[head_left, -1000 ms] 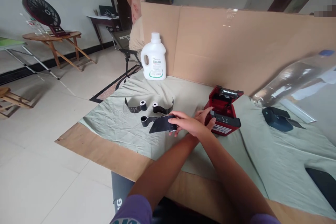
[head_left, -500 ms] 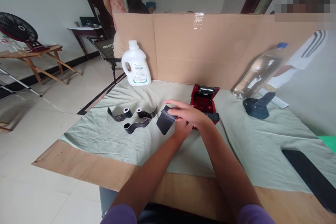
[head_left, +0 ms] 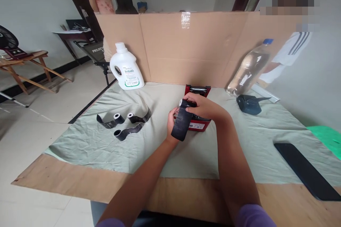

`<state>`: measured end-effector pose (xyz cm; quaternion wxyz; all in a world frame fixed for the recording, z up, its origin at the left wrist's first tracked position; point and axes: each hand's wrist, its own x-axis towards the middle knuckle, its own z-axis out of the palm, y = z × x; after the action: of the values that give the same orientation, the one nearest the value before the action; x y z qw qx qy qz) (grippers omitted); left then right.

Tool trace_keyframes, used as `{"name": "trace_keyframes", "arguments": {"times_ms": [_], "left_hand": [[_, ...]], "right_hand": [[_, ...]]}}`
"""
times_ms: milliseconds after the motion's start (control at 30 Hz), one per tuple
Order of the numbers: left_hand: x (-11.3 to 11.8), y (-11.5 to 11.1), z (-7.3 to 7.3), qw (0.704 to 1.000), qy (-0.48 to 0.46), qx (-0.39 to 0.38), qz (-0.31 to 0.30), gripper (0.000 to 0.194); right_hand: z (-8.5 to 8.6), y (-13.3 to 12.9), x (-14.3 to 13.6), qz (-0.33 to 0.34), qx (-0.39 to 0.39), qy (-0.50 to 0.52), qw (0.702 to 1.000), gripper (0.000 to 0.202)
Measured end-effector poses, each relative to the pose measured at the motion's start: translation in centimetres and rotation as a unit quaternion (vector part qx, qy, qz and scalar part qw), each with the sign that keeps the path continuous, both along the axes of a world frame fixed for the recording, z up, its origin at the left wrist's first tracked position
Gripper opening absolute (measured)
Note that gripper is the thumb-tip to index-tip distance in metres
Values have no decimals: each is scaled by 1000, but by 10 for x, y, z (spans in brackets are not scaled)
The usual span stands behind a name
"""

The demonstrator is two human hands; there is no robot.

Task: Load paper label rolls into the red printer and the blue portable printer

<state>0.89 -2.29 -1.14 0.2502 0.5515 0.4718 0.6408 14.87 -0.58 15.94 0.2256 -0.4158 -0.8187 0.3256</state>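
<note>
A roll of black-faced paper (head_left: 183, 120) hangs tilted in front of an open red printer (head_left: 201, 125), its loose strip pointing down. My right hand (head_left: 204, 106) grips the rolled upper end from the right, thumb across the front. On the left side, my left hand (head_left: 172, 124) is closed around the paper, with some fingers hidden behind the strip. The printer's lid stands raised, and the roll and right hand cover much of its inside. Left of the hands lie three more partly unrolled paper rolls: one left roll (head_left: 117, 117), one right roll (head_left: 131, 117) and one front roll (head_left: 119, 134).
A white detergent bottle (head_left: 127, 69) and a tilted clear plastic bottle (head_left: 250, 67) stand before the cardboard panel (head_left: 170, 49). To the right are a dark device with a flap (head_left: 249, 104) and a black slab (head_left: 306, 170). People stand behind the panel.
The paper roll has moved right, nearer the printer, and its strip hangs longer. My left hand has come out to the strip's left side. The camera view has shifted right.
</note>
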Motion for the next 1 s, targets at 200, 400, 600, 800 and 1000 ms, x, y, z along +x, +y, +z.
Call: {"name": "trace_keyframes", "arguments": {"times_ms": [200,400,600,800,1000], "left_hand": [[-7,-13,7,987,97,126,-2,48],[0,-17,16,947,268,176,8,34],[6,-18,16,929,315,185,64,27],[9,-17,16,929,316,181,67,27],[8,-19,17,929,303,201,64,28]], "right_hand": [[-15,17,19,-89,37,-109,989,39],[-35,35,15,-140,44,-201,969,52],[-54,50,7,-194,53,-294,935,49],[-50,53,3,-180,4,-310,934,39],[-23,46,38,-176,-28,-150,973,24]]}}
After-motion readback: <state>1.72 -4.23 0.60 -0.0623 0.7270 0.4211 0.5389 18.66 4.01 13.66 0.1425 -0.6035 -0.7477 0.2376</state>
